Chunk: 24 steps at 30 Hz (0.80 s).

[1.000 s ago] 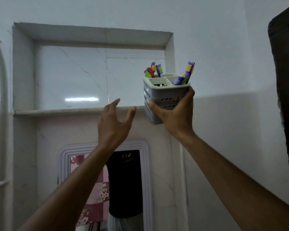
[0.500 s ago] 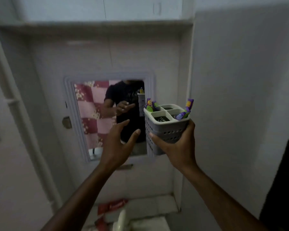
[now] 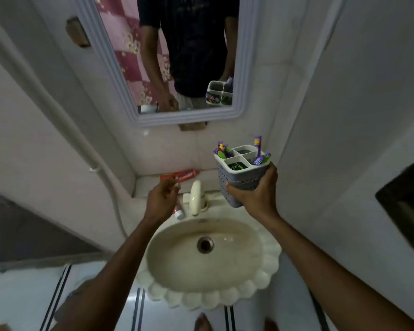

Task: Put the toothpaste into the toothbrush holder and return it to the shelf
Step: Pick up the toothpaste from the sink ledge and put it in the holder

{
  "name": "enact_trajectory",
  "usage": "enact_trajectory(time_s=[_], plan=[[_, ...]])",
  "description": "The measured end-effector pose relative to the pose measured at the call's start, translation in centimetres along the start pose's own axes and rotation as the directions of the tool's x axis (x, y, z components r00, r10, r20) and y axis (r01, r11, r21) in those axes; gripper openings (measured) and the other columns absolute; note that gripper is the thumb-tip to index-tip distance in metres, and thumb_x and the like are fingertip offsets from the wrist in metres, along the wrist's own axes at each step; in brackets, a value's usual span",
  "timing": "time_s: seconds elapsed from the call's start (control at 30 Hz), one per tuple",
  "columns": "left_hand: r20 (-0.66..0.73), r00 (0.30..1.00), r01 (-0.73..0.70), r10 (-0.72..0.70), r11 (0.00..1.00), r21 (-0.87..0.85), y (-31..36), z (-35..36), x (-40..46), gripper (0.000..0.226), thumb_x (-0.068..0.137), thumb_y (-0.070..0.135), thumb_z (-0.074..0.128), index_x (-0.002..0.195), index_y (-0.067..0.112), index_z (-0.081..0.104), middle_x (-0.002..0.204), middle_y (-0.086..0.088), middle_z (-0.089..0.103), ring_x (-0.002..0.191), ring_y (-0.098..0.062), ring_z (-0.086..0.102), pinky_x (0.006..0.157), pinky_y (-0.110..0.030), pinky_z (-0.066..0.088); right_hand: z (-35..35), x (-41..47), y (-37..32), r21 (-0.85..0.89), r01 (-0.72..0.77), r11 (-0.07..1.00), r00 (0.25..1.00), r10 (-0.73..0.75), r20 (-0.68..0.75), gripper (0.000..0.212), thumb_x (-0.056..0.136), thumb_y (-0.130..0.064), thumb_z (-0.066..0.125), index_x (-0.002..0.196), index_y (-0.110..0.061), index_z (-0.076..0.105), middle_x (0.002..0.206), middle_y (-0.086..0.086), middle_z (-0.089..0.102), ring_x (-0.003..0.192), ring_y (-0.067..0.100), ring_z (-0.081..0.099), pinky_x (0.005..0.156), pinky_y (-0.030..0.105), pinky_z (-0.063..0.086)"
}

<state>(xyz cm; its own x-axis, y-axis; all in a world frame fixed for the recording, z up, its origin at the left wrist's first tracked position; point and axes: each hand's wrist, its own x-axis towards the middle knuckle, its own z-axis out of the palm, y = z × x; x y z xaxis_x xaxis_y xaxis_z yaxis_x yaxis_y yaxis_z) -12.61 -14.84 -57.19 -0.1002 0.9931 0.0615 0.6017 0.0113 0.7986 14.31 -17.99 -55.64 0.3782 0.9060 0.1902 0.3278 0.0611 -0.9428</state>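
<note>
The grey perforated plastic toothbrush holder (image 3: 243,174) is gripped upright by the right hand (image 3: 256,195). The left hand (image 3: 161,199), fingers loosely curled and empty, is held above the red toothpaste tube (image 3: 181,176).

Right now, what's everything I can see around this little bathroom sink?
Toothbrush holder: one, grey and white, four compartments, held above the sink's right side.
Toothbrushes: several, mostly purple and green, standing in the holder.
Toothpaste: one red tube, lying on the ledge behind the tap.
Small tube: one, red and white, left of the tap.
Tap: one, cream.
Sink: one, cream, scalloped rim.
Mirror: one, white frame, on the wall.
Left hand: reaching toward the toothpaste.
Right hand: gripping the holder.
</note>
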Motion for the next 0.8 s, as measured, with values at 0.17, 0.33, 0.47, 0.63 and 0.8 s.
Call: enact_trajectory(time_s=[0.17, 0.33, 0.47, 0.63, 0.8], plan=[[0.076, 0.977, 0.184, -0.2, 0.966, 0.179, -5.9, 1.3, 0.3, 0.021, 0.102, 0.027, 0.068, 0.11, 0.01, 0.078, 0.102, -0.007, 0.082, 0.097, -0.025, 0.077, 0.085, -0.032, 0.052, 3.2, -1.8, 4.6, -0.107, -0.108, 0.988, 0.994, 0.105, -0.033, 0.126, 0.052, -0.046, 0.101, 0.157, -0.02, 0.038, 0.148, 0.004, 0.052, 0.138, 0.028, 0.049, 0.111, 0.041, 0.048], [0.161, 0.891, 0.373, -0.425, 0.886, 0.275, -10.0, 3.1, 2.5, 0.061, 0.088, 0.067, 0.058, 0.094, 0.011, 0.081, 0.092, -0.01, 0.084, 0.088, -0.028, 0.079, 0.084, -0.031, 0.054, 6.1, -2.6, 7.9, -0.2, -0.227, 0.953, 0.974, 0.218, -0.068, 0.123, 0.055, -0.04, 0.105, 0.157, -0.021, 0.039, 0.148, 0.003, 0.053, 0.135, 0.029, 0.046, 0.104, 0.036, 0.044], [0.161, 0.85, 0.459, -0.501, 0.856, 0.238, -9.7, 3.5, 4.9, 0.043, 0.084, 0.057, 0.071, 0.073, 0.016, 0.076, 0.061, 0.001, 0.075, 0.056, -0.017, 0.075, 0.076, -0.03, 0.064, 7.6, -2.4, 9.3, -0.172, -0.284, 0.943, 0.959, 0.278, -0.06, 0.128, 0.054, -0.042, 0.105, 0.159, -0.022, 0.035, 0.151, 0.003, 0.052, 0.14, 0.025, 0.048, 0.102, 0.031, 0.046], [0.167, 0.831, 0.478, -0.531, 0.834, 0.275, -11.7, 4.3, 7.1, 0.051, 0.073, 0.064, 0.071, 0.081, 0.014, 0.08, 0.064, 0.002, 0.077, 0.059, -0.015, 0.076, 0.077, -0.036, 0.067, 9.5, -2.2, 10.1, -0.171, -0.29, 0.942, 0.957, 0.281, -0.074, 0.126, 0.054, -0.036, 0.107, 0.154, -0.016, 0.033, 0.15, 0.004, 0.052, 0.135, 0.023, 0.058, 0.103, 0.03, 0.055], [0.157, 0.835, 0.516, -0.527, 0.85, 0.108, -11.6, 2.9, 6.7, 0.059, 0.074, 0.071, 0.066, 0.077, 0.014, 0.078, 0.068, -0.004, 0.079, 0.059, -0.021, 0.079, 0.073, -0.039, 0.069, 10.1, -3.8, 11.1, -0.166, -0.326, 0.93, 0.945, 0.319, -0.068, 0.127, 0.053, -0.049, 0.105, 0.15, -0.02, 0.027, 0.153, 0.003, 0.052, 0.133, 0.022, 0.061, 0.105, 0.043, 0.06]])
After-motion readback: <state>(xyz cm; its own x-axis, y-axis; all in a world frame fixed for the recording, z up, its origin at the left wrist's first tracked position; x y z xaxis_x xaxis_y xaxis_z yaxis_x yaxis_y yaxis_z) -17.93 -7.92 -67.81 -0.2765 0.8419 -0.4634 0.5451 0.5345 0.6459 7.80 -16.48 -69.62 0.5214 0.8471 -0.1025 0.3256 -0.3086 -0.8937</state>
